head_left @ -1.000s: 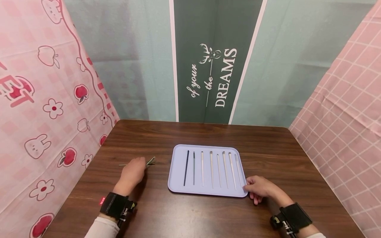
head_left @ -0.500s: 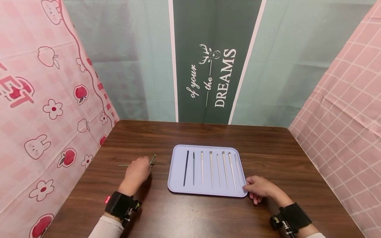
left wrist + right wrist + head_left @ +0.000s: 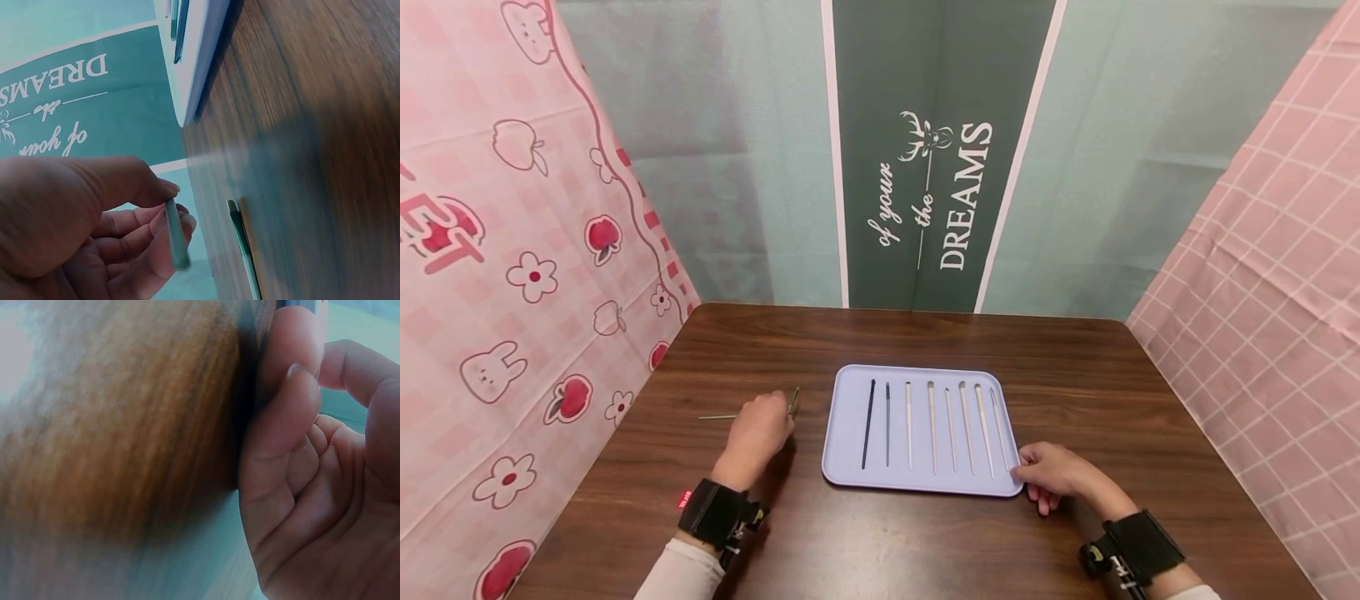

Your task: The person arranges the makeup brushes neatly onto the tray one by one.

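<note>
My left hand point(image 3: 760, 429) is left of the tray, above the table, and pinches a slim green makeup brush point(image 3: 177, 240) between thumb and fingers. Below it, a second green makeup brush point(image 3: 245, 250) lies on the table; in the head view its thin handle point(image 3: 717, 417) sticks out left of the hand. The lavender tray point(image 3: 850, 475) bears several makeup brushes in a row, among them a black one point(image 3: 868, 425), a dark green one point(image 3: 887, 425) and pale ones point(image 3: 932, 429). My right hand point(image 3: 1051, 475) grips the tray's near right corner, thumb on the rim and other fingers curled.
The brown wooden table point(image 3: 880, 550) reaches back to a green curtain point(image 3: 760, 167) with white lettering. Pink patterned cloth point(image 3: 535, 333) hangs at the left, and pink checked cloth point(image 3: 1262, 292) at the right.
My left hand has shifted right, toward the tray, with the pinched brush, which now stands steeper. The other green brush stays on the table. My right hand and the tray have not moved.
</note>
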`<action>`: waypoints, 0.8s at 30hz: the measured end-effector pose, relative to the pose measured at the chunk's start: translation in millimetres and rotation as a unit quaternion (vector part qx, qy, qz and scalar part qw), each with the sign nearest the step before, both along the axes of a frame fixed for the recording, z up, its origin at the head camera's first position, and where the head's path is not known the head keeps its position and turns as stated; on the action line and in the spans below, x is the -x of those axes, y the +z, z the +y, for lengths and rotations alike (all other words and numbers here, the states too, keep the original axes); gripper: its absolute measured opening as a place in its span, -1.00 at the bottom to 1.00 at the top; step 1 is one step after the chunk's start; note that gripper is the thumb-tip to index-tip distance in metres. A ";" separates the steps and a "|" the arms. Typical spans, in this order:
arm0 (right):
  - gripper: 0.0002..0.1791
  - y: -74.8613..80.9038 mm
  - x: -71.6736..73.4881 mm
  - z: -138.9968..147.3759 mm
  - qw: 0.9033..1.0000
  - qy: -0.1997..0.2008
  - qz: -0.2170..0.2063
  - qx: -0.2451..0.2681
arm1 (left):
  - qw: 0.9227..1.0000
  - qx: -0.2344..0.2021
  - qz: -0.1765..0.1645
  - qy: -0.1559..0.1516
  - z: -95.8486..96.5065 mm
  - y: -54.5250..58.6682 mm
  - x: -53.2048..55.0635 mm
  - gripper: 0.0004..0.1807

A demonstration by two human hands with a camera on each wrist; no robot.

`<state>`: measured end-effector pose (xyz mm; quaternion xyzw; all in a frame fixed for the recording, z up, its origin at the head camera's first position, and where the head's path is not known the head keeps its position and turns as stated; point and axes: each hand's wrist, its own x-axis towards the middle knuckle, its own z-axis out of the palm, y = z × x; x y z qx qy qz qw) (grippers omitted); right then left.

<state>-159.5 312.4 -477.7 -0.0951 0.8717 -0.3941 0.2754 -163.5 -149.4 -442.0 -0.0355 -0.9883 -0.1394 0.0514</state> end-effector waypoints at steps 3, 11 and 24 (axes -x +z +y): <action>-0.76 -0.3 -0.1 0.0 1.000 0.001 0.001 0.000 | 1.000 -0.004 -0.004 0.001 2.9 -0.7 1.6 -0.87; -0.77 2.4 -0.4 -0.7 1.000 0.003 0.000 0.002 | 1.000 -0.010 0.003 0.006 10.5 -2.0 4.0 -0.88; -0.77 3.2 -1.1 -1.0 1.000 0.004 0.001 0.000 | 1.000 -0.014 0.022 0.000 29.6 -1.3 8.9 -0.89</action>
